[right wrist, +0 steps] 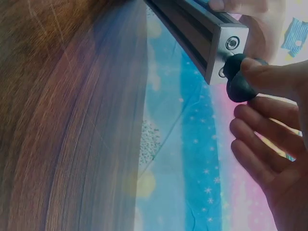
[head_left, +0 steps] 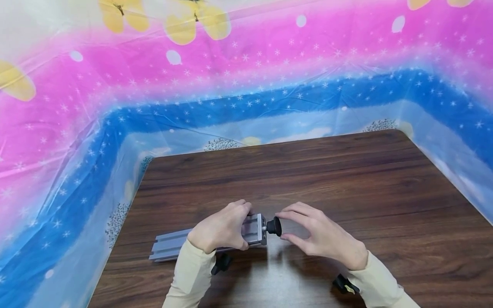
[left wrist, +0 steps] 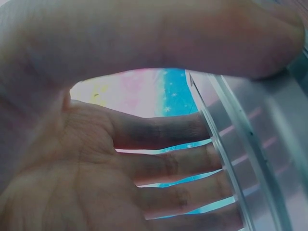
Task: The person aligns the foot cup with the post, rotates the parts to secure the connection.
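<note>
A silver aluminium profile (head_left: 169,245) with long grooves is held above the wooden table by my left hand (head_left: 223,226), thumb on the near side and fingers over the far side. In the left wrist view, the thumb and fingers (left wrist: 178,166) lie against the grooved metal. A metal end plate (right wrist: 240,38) with a round bolt caps its right end. From that plate sticks out a black round levelling foot (head_left: 274,226) on a short metal stem. My right hand (head_left: 327,235) pinches the foot's rim between thumb and fingertips; its other fingers (right wrist: 260,139) are spread loosely below.
The dark wooden table (head_left: 308,171) has a rounded far corner on each side. A pink and blue patterned cloth (head_left: 246,77) hangs behind and around it. Small black devices sit at the left wrist (head_left: 221,264) and the right wrist (head_left: 343,284).
</note>
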A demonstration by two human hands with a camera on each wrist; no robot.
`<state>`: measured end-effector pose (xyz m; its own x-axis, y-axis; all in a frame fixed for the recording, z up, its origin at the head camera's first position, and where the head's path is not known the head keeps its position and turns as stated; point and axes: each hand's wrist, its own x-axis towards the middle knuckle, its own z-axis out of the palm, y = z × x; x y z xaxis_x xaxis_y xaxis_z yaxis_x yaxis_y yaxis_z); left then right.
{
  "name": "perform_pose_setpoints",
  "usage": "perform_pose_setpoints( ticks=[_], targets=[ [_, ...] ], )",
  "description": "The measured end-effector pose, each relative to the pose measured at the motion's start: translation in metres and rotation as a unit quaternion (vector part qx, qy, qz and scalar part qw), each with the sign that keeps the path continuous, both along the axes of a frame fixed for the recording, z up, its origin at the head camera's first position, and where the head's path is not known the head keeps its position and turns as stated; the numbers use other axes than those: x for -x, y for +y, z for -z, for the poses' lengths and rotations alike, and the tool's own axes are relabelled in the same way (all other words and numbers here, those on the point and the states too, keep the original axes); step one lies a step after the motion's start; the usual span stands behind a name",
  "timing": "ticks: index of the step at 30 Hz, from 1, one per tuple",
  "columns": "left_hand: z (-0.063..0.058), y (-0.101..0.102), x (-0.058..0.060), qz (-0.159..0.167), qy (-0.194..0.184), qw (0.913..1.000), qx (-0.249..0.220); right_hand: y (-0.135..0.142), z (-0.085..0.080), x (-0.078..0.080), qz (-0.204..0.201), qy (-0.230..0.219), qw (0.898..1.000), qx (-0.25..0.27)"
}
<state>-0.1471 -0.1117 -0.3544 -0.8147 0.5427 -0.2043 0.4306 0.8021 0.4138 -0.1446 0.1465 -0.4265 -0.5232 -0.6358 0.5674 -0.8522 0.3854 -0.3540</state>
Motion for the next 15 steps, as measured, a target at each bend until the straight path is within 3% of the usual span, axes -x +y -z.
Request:
perform_pose_setpoints(
  ticks=[5, 15],
  targets=[
    [-0.0005, -0.0001, -0.0006, -0.001, -0.002, 1.0000, -0.003, -0.0038, -0.0009, 0.0014, 0.010, -0.001, 1.000, 0.000],
    [0.0005, 0.0001, -0.0011, 0.008, -0.002, 0.9999, -0.006, -0.0096, -0.0004, 0.0014, 0.051, -0.044, 0.997, -0.033]
  ],
)
